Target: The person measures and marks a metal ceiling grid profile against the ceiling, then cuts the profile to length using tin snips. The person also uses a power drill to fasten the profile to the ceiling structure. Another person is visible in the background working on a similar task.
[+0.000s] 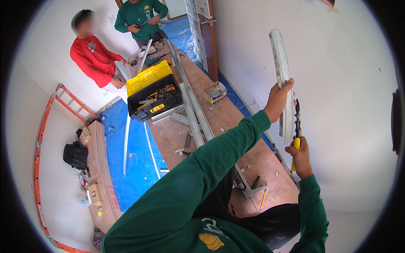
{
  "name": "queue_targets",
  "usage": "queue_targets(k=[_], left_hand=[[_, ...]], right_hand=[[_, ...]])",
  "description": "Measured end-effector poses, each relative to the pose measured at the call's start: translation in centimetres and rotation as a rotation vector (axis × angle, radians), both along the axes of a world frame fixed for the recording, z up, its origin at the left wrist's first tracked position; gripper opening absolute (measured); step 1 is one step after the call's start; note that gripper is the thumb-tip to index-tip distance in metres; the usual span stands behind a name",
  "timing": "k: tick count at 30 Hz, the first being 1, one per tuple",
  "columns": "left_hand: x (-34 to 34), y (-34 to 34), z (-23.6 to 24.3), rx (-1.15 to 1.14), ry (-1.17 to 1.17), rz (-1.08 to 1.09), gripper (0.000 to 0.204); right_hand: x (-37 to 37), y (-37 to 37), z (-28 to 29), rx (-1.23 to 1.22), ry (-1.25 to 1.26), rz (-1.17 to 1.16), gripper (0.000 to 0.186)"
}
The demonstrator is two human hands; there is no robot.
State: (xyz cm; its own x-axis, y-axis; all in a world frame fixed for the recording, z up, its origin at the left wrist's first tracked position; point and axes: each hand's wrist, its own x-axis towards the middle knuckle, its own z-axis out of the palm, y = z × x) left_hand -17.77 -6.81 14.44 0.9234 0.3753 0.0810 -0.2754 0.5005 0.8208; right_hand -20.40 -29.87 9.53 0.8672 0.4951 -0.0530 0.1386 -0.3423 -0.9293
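My left hand (279, 100) is closed around a short galvanized metal channel (279, 52), held up nearly upright above the right side of the table. In my right hand (301, 158) is a pair of tin snips (297, 142) with yellow handles and dark blades pointing up. The blades run alongside the channel's right edge; I cannot tell whether they touch it. Below my arms, long metal channels (192, 111) lie lengthwise on the brown work table (236, 114). A yellow pencil (263, 198) and a grey metal tool (254, 192) rest near my leg.
A black toolbox (156, 99) with a raised yellow lid holds hand tools. Beyond it stand two people, one in a red shirt (93, 59), another in a green sweatshirt (141, 19). A small box (215, 92), metal scraps, an orange ladder (37, 156) and blue sheeting (114, 143) surround the work.
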Motion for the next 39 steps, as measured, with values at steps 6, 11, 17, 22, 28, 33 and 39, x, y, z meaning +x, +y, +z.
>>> queue_targets(k=[6, 11, 17, 22, 28, 33, 39], left_hand=[[0.12, 0.02, -0.06, -0.004, 0.006, 0.001, 0.052], [0.21, 0.01, -0.14, -0.01, 0.001, 0.001, 0.051], [0.32, 0.07, -0.31, -0.022, -0.006, 0.003, 0.051], [0.52, 0.02, -0.45, -0.022, 0.013, 0.006, 0.051], [0.4, 0.0, -0.41, -0.017, -0.002, 0.002, 0.051], [0.3, -0.03, -0.25, -0.017, 0.001, 0.008, 0.053], [0.08, 0.09, -0.17, -0.027, 0.001, 0.009, 0.057]], right_hand=[[-0.2, 0.28, 0.44, 0.016, 0.051, 0.014, 0.033], [-0.17, 0.34, 0.43, 0.0, 0.038, 0.016, 0.033], [-0.16, 0.3, 0.44, 0.013, 0.032, 0.022, 0.033], [-0.17, 0.27, 0.56, 0.016, 0.041, 0.019, 0.034], [-0.27, 0.26, 0.7, 0.025, 0.043, 0.016, 0.034], [-0.35, 0.29, 0.77, 0.019, 0.044, 0.014, 0.034], [-0.4, 0.28, 0.78, 0.027, 0.028, 0.001, 0.032]])
